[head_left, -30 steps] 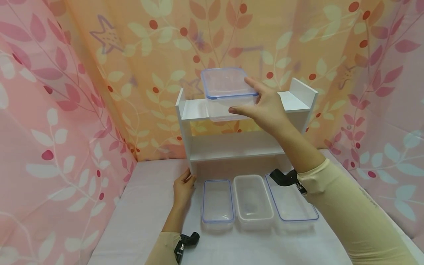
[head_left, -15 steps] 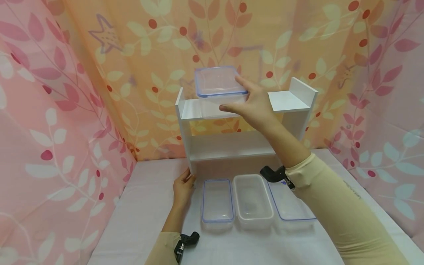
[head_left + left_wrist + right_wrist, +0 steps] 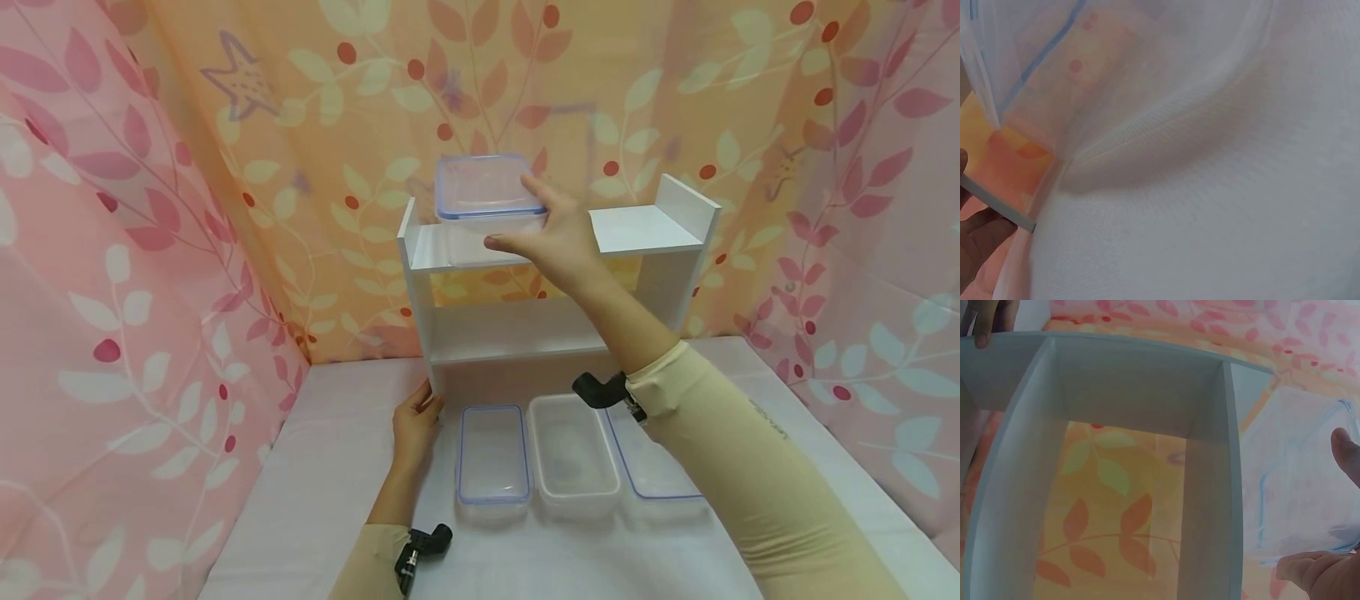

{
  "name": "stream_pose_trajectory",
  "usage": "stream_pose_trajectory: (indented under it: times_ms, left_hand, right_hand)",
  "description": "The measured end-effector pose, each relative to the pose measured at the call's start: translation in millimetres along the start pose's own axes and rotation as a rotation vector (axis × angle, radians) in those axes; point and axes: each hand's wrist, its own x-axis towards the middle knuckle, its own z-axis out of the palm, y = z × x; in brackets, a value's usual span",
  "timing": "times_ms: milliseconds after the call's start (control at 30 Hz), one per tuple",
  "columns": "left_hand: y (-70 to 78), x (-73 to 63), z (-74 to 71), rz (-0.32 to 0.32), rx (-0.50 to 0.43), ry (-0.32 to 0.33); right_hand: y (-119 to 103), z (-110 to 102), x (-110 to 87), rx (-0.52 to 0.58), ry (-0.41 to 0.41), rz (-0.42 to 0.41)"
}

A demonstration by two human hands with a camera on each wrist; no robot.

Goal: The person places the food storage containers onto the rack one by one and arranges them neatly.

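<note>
My right hand (image 3: 566, 242) holds a clear food container (image 3: 487, 187) with a blue-rimmed lid, thumb at the near side and fingers at the right. The container is level, at the left end of the top board of a white shelf unit (image 3: 517, 325). In the right wrist view the container (image 3: 1297, 469) is right at that board, the thumb and fingers on either side of it. Low on the unit's left side panel, my left hand (image 3: 415, 429) grips the edge. The left wrist view has fingers (image 3: 988, 234) on both faces of the thin panel (image 3: 1000, 205).
In front of the shelf unit, a blue-rimmed container (image 3: 493, 458), a white-rimmed one (image 3: 573, 454) and another blue-rimmed one (image 3: 660, 467) stand in a row on the white cloth (image 3: 315, 483). My right sleeve partly covers the last. Patterned curtains (image 3: 360, 108) enclose the table.
My right hand has carried the container leftward along the top board and, lately, slightly down toward it. My left hand has stayed at the side panel.
</note>
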Motion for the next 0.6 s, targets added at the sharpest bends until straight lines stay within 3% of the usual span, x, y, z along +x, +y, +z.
stream_pose_trajectory:
  times_ms: [333, 567, 600]
  left_hand:
    - [-1.4, -0.4, -0.8, 0.020, 0.008, -0.009]
    - [5.8, -2.3, -0.5, 0.003, 0.007, -0.008]
    - [0.8, -0.5, 0.1, 0.008, 0.005, -0.001]
  right_hand:
    - [4.7, 8.3, 4.2, -0.051, 0.006, 0.059]
    - [5.5, 12.9, 5.9, -0.043, 0.004, 0.064]
    - [5.6, 13.4, 6.0, -0.041, 0.002, 0.066]
